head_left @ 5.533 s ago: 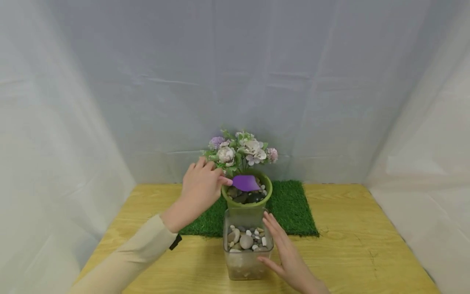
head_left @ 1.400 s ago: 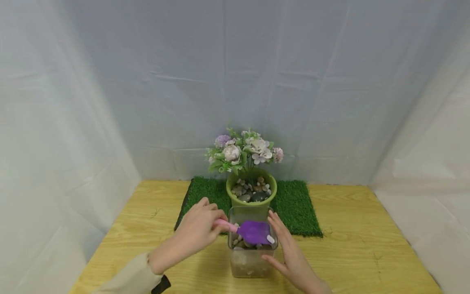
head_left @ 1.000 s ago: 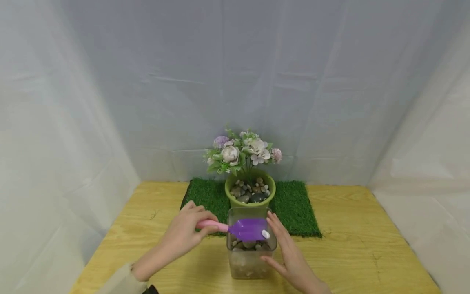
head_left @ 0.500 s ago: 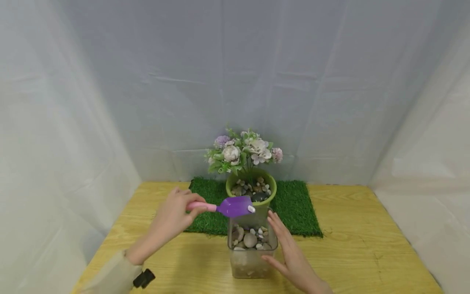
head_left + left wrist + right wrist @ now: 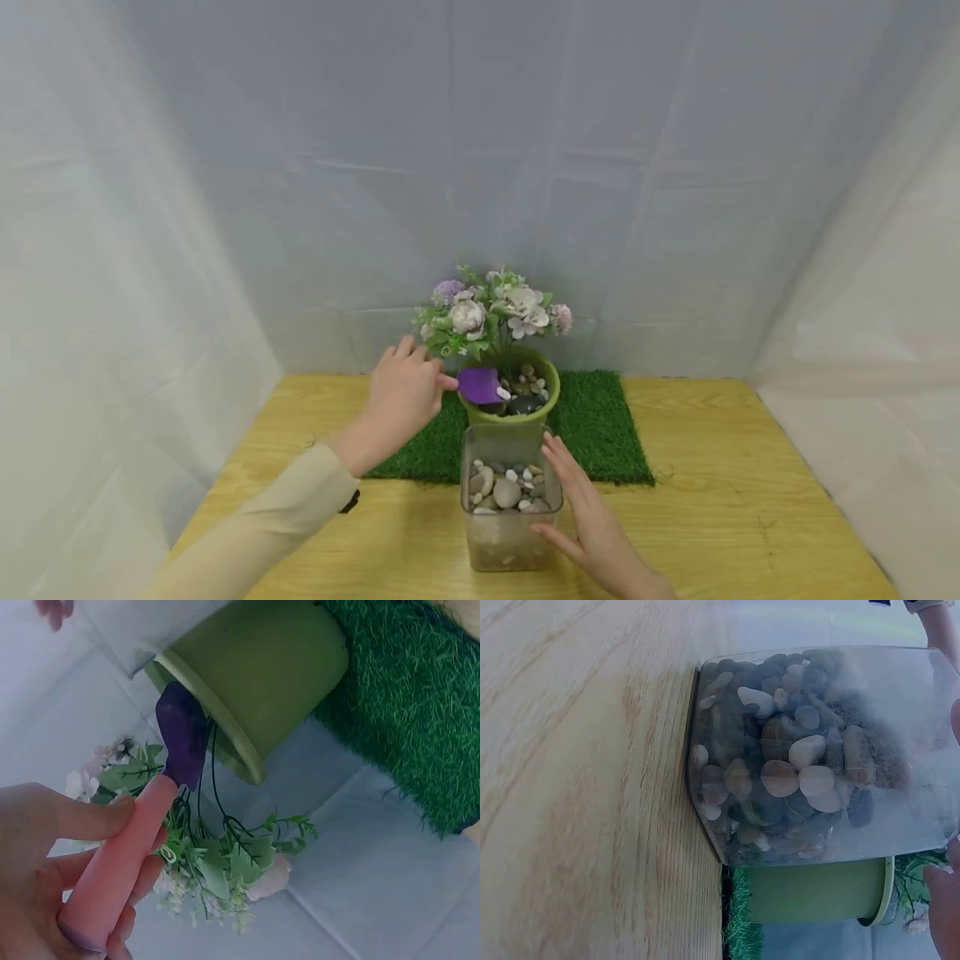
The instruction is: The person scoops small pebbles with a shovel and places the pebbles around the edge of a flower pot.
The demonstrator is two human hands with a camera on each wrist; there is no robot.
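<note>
In the head view my left hand (image 5: 405, 398) grips the pink handle of a small purple shovel (image 5: 480, 386). A white pebble (image 5: 503, 393) lies at the blade's tip, over the left part of the green flower pot (image 5: 553, 392). Stones and artificial flowers (image 5: 498, 312) fill the pot. The left wrist view shows fingers and thumb wrapped round the pink handle (image 5: 120, 862), with the purple blade at the pot's rim. My right hand (image 5: 596, 529) rests with straight fingers against the right side of a clear plastic container (image 5: 510, 542) of pebbles (image 5: 507, 493).
The pot stands on a green artificial grass mat (image 5: 600, 425) on a wooden table (image 5: 697, 500). Directly in front of the pot is the clear container. White sheeting (image 5: 480, 167) hangs behind the table and at both sides.
My left hand has lifted the shovel with the white pebble out of the clear container and carried it forward, over the pot. The right hand stays at the container.
</note>
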